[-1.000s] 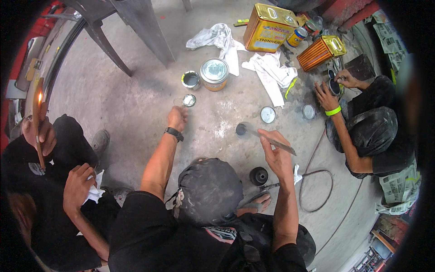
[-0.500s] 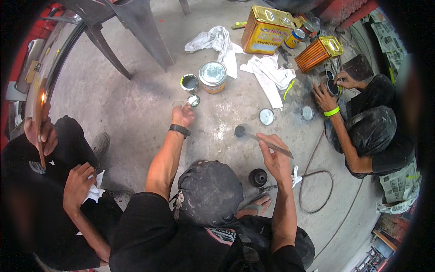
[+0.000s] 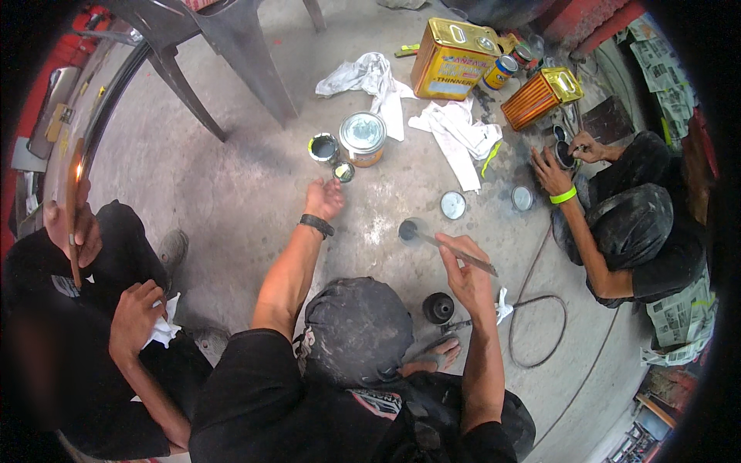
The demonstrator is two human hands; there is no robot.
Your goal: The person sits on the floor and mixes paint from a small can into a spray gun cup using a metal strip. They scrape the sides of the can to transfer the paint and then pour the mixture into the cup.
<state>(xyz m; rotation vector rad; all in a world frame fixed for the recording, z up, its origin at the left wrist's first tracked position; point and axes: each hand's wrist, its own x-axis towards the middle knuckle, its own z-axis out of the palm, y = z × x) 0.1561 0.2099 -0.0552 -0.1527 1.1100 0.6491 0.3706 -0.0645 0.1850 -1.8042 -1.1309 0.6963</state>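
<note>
My left hand (image 3: 324, 199), with a dark watch on its wrist, is palm up with fingers loosely spread and nothing visibly gripped. Its fingertips are at or close to a small can (image 3: 343, 172); contact is unclear. Behind that stand a dark-filled open can (image 3: 323, 147) and a large lidded paint can (image 3: 363, 133). My right hand (image 3: 468, 270) pinches a flat stirring stick (image 3: 477, 261) near its upper part. The stick slants down left, its lower end at a small cup (image 3: 409, 230) with dark grey contents.
White rags (image 3: 461, 143), a yellow thinner tin (image 3: 454, 62) and an orange tin (image 3: 540, 99) lie beyond. Two round lids (image 3: 453, 205) sit to the right. A black bottle (image 3: 439, 308) and a hose (image 3: 567, 316) are nearby. Co-workers crouch at both sides; the right one's hand (image 3: 552, 171) holds a can.
The small can has shifted right, up against the large can, and my left hand has moved slightly right. My right hand still holds the stick at the cup.
</note>
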